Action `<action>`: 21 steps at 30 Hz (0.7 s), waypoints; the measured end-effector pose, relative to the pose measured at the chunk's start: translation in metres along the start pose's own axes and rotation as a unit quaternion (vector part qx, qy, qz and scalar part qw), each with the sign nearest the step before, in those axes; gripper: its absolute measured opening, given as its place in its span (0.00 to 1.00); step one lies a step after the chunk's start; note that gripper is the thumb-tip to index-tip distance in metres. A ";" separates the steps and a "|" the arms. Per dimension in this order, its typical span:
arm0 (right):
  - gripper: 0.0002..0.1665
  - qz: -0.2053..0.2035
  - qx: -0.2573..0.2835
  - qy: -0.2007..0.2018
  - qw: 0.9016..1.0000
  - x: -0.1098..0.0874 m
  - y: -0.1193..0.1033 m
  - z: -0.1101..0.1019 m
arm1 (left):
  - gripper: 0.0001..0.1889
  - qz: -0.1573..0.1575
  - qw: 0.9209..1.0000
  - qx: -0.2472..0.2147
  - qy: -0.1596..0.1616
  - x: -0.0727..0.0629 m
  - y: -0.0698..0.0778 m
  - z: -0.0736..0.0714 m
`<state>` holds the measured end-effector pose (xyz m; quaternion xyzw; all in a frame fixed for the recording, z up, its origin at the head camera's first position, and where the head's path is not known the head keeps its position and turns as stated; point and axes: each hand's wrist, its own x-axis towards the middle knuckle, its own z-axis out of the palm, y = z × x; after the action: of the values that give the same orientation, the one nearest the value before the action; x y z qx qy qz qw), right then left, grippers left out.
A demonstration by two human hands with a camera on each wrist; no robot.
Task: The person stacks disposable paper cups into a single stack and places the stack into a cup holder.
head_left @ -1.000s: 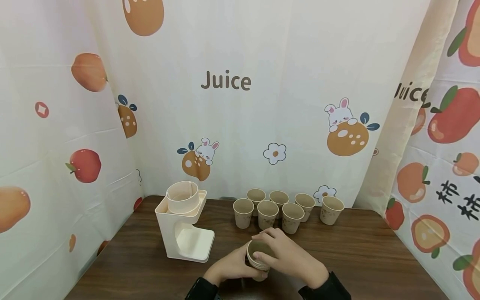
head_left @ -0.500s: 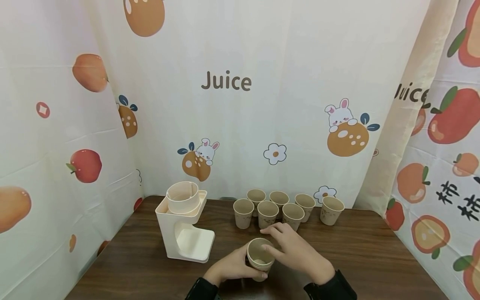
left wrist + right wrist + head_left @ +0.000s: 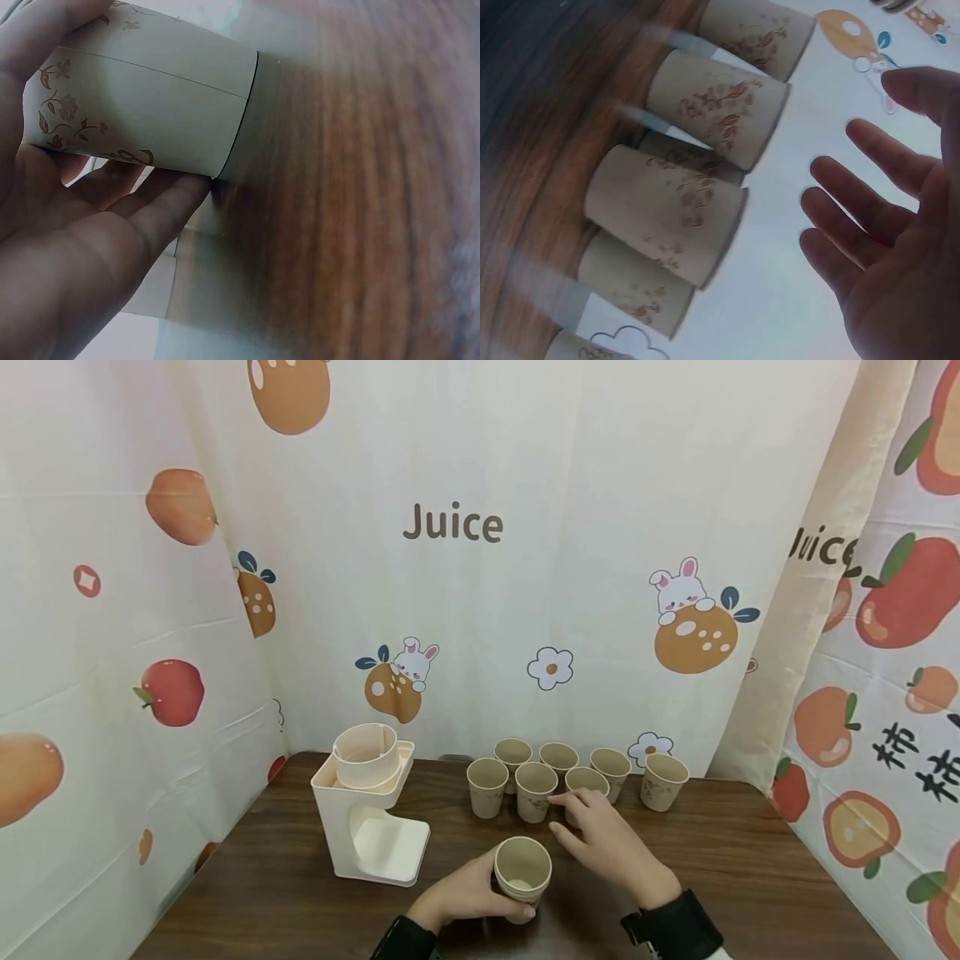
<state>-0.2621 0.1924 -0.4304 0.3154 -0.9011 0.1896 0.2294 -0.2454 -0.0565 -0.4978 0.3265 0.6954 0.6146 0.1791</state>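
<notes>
A dark brown wood-grained table [image 3: 757, 868] fills the lower part of the room's corner, its grain plain in both wrist views; behind it hangs a pale back cloth [image 3: 480, 602] printed with "Juice", rabbits on oranges and outlined flowers; a left cloth [image 3: 97, 643] and a right cloth [image 3: 885, 668] enclose the sides, both with printed fruit, the right also with dark lettering.

Near the table's front edge, the left hand [image 3: 468, 889] is clamped round a stack of nested cups [image 3: 522, 878], thumb and fingers on opposite sides of the wall; the stack is nearly upright, mouth up, its base close to the tabletop, though I cannot tell whether it touches; the right hand [image 3: 611, 843] is just beyond and to the right, its fingers apart, partly covering the front-row right-hand cup [image 3: 583, 779] in the head view; the right wrist view shows a gap between fingertips and cups.

That cup is 1 of 7 patterned cups standing upright towards the back; 6 are grouped closely, and the rightmost cup [image 3: 663, 787] stands slightly apart; to the left is a cream stand [image 3: 341, 827], with a round holder [image 3: 367, 764] on top and a flat base plate [image 3: 393, 852].
</notes>
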 end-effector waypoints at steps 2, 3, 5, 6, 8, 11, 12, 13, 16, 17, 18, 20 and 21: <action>0.17 0.005 -0.005 0.011 1.000 0.000 0.005 0.003 | 0.38 -0.004 1.000 0.003 0.003 0.000 0.000 0.000; 0.17 0.008 -0.006 0.015 1.000 0.000 0.008 0.006 | 0.38 -0.005 1.000 0.004 0.004 0.000 0.000 0.000; 0.18 0.012 -0.013 0.023 1.000 0.000 0.013 0.010 | 0.38 -0.007 1.000 0.006 0.006 0.000 0.000 0.000; 0.18 0.015 -0.018 0.027 0.999 -0.001 0.016 0.013 | 0.38 -0.007 1.000 0.006 0.006 0.000 0.000 0.000; 0.18 0.022 -0.023 0.035 0.999 -0.002 0.022 0.017 | 0.38 -0.008 1.000 0.002 0.003 0.000 0.000 0.000; 0.19 0.033 -0.029 0.058 0.997 -0.002 0.031 0.021 | 0.39 -0.010 1.000 -0.003 -0.001 0.000 0.000 0.000; 0.20 0.035 -0.030 0.064 0.997 -0.002 0.033 0.022 | 0.39 -0.010 1.000 -0.004 -0.001 0.000 0.000 0.000; 0.20 0.036 -0.031 0.069 0.996 -0.001 0.036 0.023 | 0.39 -0.011 1.000 -0.005 0.000 0.000 0.001 0.000; 0.21 0.041 -0.036 0.077 0.996 0.002 0.043 0.025 | 0.39 -0.011 1.000 -0.002 0.003 0.000 0.001 0.000; 0.22 0.044 -0.037 0.075 0.996 0.003 0.045 0.025 | 0.39 -0.011 1.000 -0.002 0.003 0.000 0.001 0.000; 0.22 0.047 -0.038 0.072 0.996 0.004 0.047 0.025 | 0.39 -0.011 1.000 -0.002 0.004 0.000 0.001 0.000; 0.23 0.057 -0.040 0.064 0.995 0.006 0.050 0.026 | 0.39 -0.011 1.000 -0.001 0.004 0.000 0.001 0.000; 0.23 0.062 -0.042 0.061 0.995 0.007 0.052 0.027 | 0.39 -0.012 1.000 -0.001 0.005 0.000 0.001 0.000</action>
<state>-0.3082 0.2139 -0.4589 0.2369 -0.9104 0.1843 0.2847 -0.2455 -0.0562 -0.4969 0.3150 0.6992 0.6149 0.1837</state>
